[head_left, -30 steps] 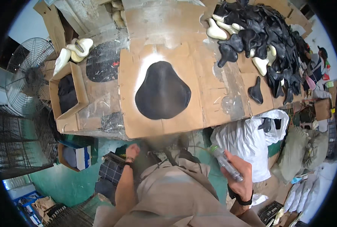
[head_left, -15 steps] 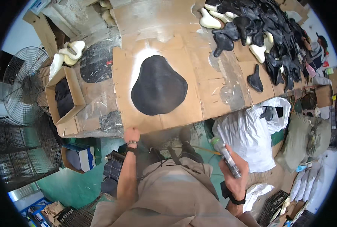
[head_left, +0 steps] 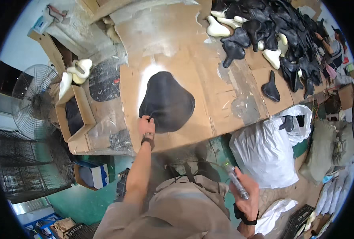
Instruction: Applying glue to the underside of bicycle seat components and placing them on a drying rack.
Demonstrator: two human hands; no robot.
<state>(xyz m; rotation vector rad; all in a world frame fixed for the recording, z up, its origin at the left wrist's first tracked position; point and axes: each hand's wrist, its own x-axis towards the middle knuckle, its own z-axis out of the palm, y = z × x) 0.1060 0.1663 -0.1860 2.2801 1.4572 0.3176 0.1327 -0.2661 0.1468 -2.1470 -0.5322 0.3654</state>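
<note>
My left hand (head_left: 146, 124) pinches the black saddle cover's (head_left: 168, 101) near edge; my right hand (head_left: 247, 195) is wrapped around a spray tool (head_left: 236, 180)

Bright, even daylight across the flat brown cardboard-covered worktable (head_left: 224, 59), with pale glare washing the top sheet and a whitish halo ringing the large black saddle-shaped cover (head_left: 167, 101). Soft, short shadows only, deepest under the table's near edge. Heavy fisheye bending toward the black circular rim, mild softness there, centre sharp.

Blue-white carton (head_left: 92, 175) under table (head_left: 177, 137)
</note>
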